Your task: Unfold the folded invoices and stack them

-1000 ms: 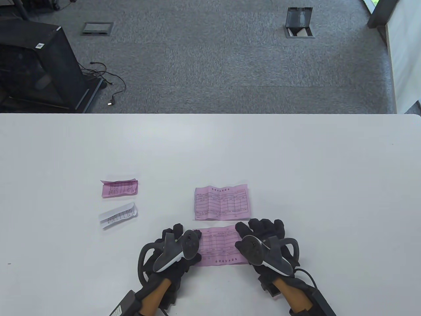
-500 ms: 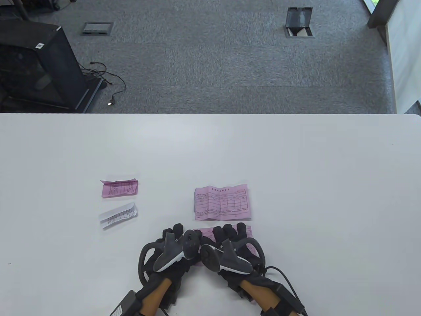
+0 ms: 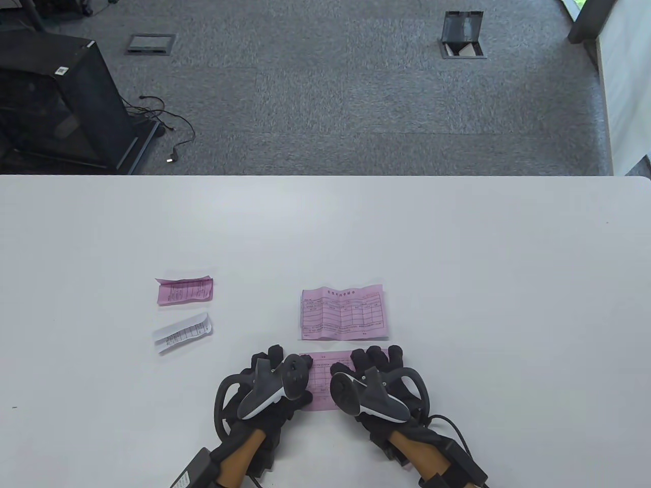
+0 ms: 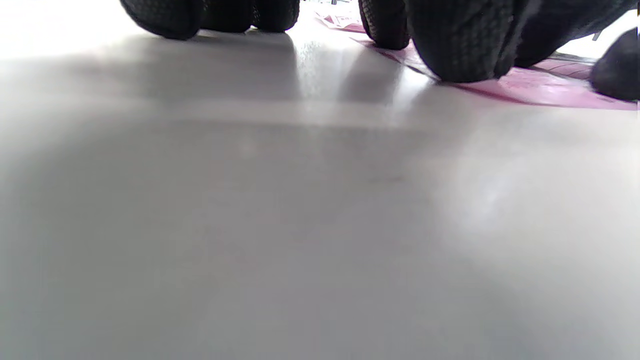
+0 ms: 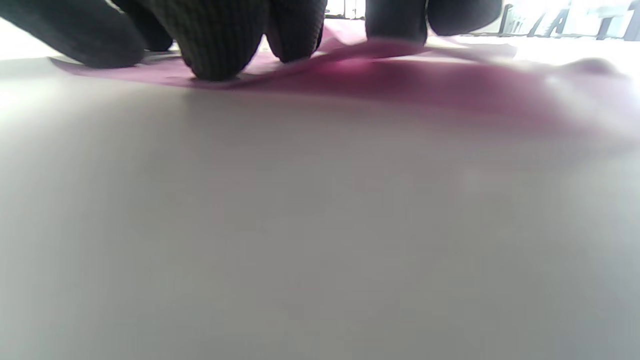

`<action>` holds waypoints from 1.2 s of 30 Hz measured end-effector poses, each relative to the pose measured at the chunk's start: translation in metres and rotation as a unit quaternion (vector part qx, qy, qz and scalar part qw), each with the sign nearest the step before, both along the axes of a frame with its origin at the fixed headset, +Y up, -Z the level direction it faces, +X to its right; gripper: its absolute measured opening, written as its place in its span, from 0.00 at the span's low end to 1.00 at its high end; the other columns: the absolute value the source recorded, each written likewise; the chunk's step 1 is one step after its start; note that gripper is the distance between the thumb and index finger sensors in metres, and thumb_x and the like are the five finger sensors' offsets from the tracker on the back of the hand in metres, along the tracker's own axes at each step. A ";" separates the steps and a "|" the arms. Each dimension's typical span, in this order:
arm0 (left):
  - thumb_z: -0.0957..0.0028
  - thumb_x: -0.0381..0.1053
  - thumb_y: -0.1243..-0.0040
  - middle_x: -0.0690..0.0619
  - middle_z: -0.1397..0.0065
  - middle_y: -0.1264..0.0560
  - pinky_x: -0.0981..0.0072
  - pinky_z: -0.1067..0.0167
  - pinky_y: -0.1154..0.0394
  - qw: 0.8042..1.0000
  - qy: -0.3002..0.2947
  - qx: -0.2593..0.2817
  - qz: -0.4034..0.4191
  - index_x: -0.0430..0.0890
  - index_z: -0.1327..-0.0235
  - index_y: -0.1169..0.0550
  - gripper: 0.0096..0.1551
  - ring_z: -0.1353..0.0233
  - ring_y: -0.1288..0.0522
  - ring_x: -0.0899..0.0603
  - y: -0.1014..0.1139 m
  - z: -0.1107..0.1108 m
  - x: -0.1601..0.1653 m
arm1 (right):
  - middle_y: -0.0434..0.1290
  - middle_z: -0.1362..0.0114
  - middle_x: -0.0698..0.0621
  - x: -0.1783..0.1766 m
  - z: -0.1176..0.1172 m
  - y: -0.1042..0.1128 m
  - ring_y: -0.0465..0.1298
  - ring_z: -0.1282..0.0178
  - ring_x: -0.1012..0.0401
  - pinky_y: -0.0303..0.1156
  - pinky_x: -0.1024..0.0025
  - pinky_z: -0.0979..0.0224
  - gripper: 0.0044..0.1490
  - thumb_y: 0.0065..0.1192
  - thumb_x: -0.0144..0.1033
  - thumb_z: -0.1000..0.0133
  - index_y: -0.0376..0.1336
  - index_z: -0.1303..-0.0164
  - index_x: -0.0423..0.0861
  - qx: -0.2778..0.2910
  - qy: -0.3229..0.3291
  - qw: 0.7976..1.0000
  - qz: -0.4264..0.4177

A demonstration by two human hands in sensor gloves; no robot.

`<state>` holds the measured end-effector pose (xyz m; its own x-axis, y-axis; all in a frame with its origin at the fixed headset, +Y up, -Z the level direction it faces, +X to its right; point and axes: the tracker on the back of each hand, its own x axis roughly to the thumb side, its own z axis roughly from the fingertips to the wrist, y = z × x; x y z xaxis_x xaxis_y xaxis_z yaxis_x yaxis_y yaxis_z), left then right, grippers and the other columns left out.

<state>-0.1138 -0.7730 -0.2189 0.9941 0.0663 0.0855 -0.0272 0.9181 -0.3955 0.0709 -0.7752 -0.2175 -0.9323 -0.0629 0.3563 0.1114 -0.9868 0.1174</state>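
I am pressing the thin, limp pink invoice [image 3: 325, 378] flat on the desk [image 3: 457, 264] near me under open left hand [image 3: 272, 386] and right hand [image 3: 379, 381], judging its creased edges easiest to pinch.

Setting — an office, by what lies beyond my white table [image 3: 457, 229]: grey carpet tiles [image 3: 315, 91], two floor outlet boxes, one shut [image 3: 151, 43], one open-lidded [image 3: 462, 34] — a black cabinet [image 3: 61, 101], a loose cable [image 3: 170, 127].
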 end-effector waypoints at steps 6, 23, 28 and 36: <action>0.52 0.65 0.39 0.42 0.12 0.53 0.41 0.26 0.42 1.000 0.001 -0.003 0.001 0.69 0.22 0.41 0.42 0.18 0.51 0.32 0.000 0.000 0.000 | 0.57 0.19 0.41 0.035 -0.003 0.000 0.55 0.21 0.38 0.45 0.24 0.26 0.38 0.56 0.55 0.49 0.55 0.26 0.61 -0.002 -0.036 0.999 0.004; 0.52 0.65 0.39 0.43 0.12 0.53 0.43 0.26 0.42 1.000 0.005 0.000 0.005 0.70 0.22 0.41 0.42 0.18 0.51 0.33 -0.001 -0.001 -0.002 | 0.60 0.21 0.42 0.069 -0.006 0.003 0.58 0.22 0.39 0.46 0.25 0.26 0.37 0.57 0.54 0.50 0.57 0.28 0.60 0.008 -0.088 0.996 0.018; 0.53 0.65 0.39 0.43 0.12 0.52 0.43 0.26 0.42 1.000 0.005 0.003 0.005 0.70 0.23 0.40 0.42 0.18 0.51 0.33 -0.001 -0.001 -0.002 | 0.60 0.21 0.42 0.072 -0.007 0.003 0.58 0.22 0.39 0.46 0.25 0.26 0.37 0.57 0.54 0.50 0.57 0.28 0.60 0.003 -0.100 0.995 0.016; 0.52 0.65 0.39 0.43 0.12 0.52 0.43 0.26 0.42 1.000 0.006 0.005 0.006 0.70 0.23 0.40 0.42 0.18 0.51 0.33 -0.001 -0.001 -0.003 | 0.60 0.21 0.41 0.076 -0.008 0.002 0.59 0.22 0.40 0.47 0.25 0.26 0.37 0.57 0.54 0.50 0.56 0.28 0.60 -0.012 -0.111 0.994 -0.009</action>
